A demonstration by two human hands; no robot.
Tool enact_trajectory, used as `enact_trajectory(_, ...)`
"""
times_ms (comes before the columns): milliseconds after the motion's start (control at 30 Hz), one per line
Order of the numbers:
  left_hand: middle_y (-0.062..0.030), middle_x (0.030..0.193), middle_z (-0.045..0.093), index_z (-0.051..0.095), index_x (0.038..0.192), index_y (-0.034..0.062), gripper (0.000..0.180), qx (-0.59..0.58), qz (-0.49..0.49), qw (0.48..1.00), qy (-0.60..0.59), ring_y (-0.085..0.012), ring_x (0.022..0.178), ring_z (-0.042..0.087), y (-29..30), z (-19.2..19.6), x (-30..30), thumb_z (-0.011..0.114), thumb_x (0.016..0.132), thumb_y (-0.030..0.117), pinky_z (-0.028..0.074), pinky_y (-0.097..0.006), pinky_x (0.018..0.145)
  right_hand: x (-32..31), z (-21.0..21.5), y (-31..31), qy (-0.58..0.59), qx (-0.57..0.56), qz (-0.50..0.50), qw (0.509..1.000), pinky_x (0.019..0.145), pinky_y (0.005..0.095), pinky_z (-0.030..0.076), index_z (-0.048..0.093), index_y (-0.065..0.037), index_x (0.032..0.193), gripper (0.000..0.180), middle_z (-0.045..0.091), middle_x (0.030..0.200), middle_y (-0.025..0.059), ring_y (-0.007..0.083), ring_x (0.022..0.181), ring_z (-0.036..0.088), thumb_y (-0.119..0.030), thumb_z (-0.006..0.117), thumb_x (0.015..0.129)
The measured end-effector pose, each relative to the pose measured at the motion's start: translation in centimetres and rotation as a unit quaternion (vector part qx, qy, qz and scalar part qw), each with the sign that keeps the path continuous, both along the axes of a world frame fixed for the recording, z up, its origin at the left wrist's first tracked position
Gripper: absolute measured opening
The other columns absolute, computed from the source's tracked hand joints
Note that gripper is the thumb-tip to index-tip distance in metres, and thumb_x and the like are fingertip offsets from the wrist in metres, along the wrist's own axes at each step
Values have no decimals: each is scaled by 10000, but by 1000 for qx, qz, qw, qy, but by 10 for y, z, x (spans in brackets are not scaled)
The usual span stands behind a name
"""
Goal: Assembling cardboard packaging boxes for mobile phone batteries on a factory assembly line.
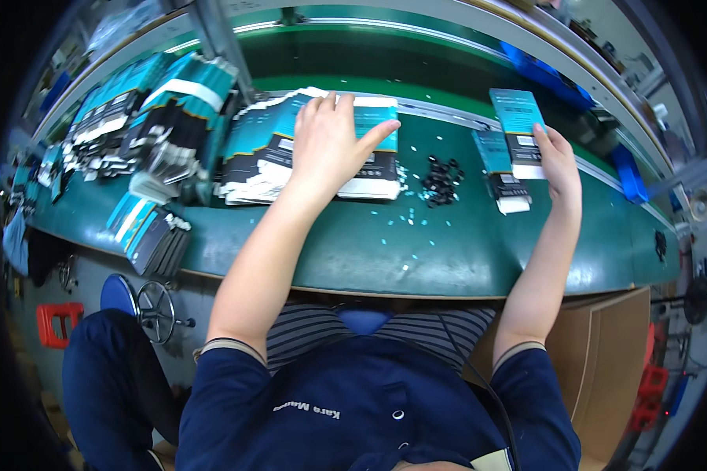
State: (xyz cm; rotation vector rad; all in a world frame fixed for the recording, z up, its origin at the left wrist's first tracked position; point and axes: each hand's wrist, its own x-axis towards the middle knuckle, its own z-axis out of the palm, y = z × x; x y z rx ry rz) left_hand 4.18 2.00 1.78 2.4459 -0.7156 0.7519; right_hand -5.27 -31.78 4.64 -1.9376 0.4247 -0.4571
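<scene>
My left hand [326,145] lies over a fanned row of flat teal-and-black cardboard boxes [251,145], its fingers stretched out and the thumb spread to the right. Whether it presses on the top box I cannot tell. On the right, my right hand [559,163] grips a flat teal-and-black box [515,114] by its right edge, thumb on its face. Partly beneath that one, a second similar box [492,149] lies on the green table with its white flap toward me. Between the hands sits a small heap of black pieces [442,182], with tiny pale bits [404,221] scattered around.
Banded bundles of similar boxes [188,94] pile up at the far left, and a smaller bundle [145,231] lies at the front left edge. A metal rail [440,110] runs behind the work. Blue bins [628,174] stand right; a cardboard carton [605,353] is below the table.
</scene>
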Motion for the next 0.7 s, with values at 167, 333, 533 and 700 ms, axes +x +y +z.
enact_trajectory(167, -307, 1398, 397, 473, 1321, -59, 905, 170, -6, 983, 65, -440, 1354, 312, -5, -19, -14, 529, 815, 689, 189, -520, 1128, 0, -5, -2, 236, -179, -24, 955, 865, 336, 488, 530, 59, 1259, 590, 626, 1145, 240, 290, 990, 648, -364, 637, 863)
enact_trajectory(333, -298, 1403, 399, 523, 1303, -10, 785, 180, -26, 980, 79, -436, 1360, 304, -12, -16, -17, 516, 858, 637, 214, -524, 1119, 2, -21, 23, 71, -535, -151, 828, 916, 380, 483, 661, -22, 1077, 350, 640, 1080, 186, 317, 1045, 613, -224, 687, 792)
enact_trajectory(533, -255, 1225, 558, 602, 1159, -44, 639, 103, -60, 992, 48, -393, 1201, 476, -8, -17, -14, 609, 854, 518, 375, -497, 1000, 19, -25, 84, 41, -392, 162, 905, 873, 409, 491, 685, 8, 965, 195, 668, 962, 212, 363, 924, 634, -72, 655, 790)
enact_trajectory(700, -280, 1327, 482, 503, 1296, -61, 920, 179, 46, 981, 67, -405, 1278, 408, -8, -24, -10, 574, 776, 694, 317, -503, 1052, 23, -30, 97, 85, -373, 155, 911, 722, 345, 534, 671, 32, 880, 140, 681, 881, 172, 266, 771, 677, -58, 653, 774)
